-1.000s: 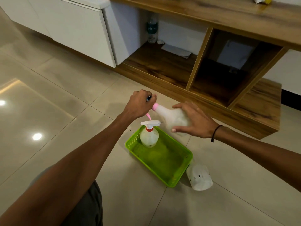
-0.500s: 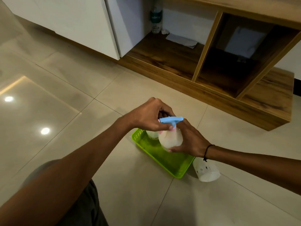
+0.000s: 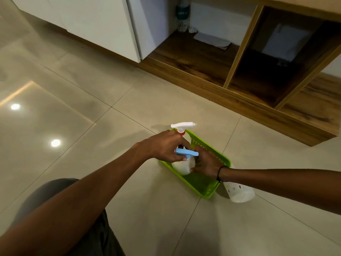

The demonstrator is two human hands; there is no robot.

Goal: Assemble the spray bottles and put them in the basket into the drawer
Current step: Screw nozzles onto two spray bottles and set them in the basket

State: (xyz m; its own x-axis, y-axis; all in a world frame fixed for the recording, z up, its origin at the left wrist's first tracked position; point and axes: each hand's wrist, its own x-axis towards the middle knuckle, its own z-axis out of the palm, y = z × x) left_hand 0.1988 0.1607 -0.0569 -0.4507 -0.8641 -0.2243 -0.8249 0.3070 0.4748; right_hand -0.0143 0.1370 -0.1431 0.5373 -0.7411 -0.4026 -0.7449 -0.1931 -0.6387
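A green plastic basket [image 3: 208, 191] lies on the tiled floor. At its far end stands a white spray bottle with a white trigger head [image 3: 183, 125] and a red collar, mostly hidden behind my left hand. Over the basket I hold a second white bottle [image 3: 183, 166] upright. My right hand [image 3: 206, 164] wraps its body from the right. My left hand [image 3: 166, 147] grips its blue spray head [image 3: 186, 153] at the neck.
A white perforated container [image 3: 239, 192] lies on the floor just right of the basket. Behind stands a low wooden cabinet [image 3: 212, 85] with open compartments, a water bottle [image 3: 182, 15] and papers inside, and white doors [image 3: 96, 24] to the left. My knee [image 3: 48, 193] shows at lower left.
The bottle was tilted with my left hand at its pink neck; it now stands upright over the basket, lower, carrying the blue spray head. The camera has tipped downward.
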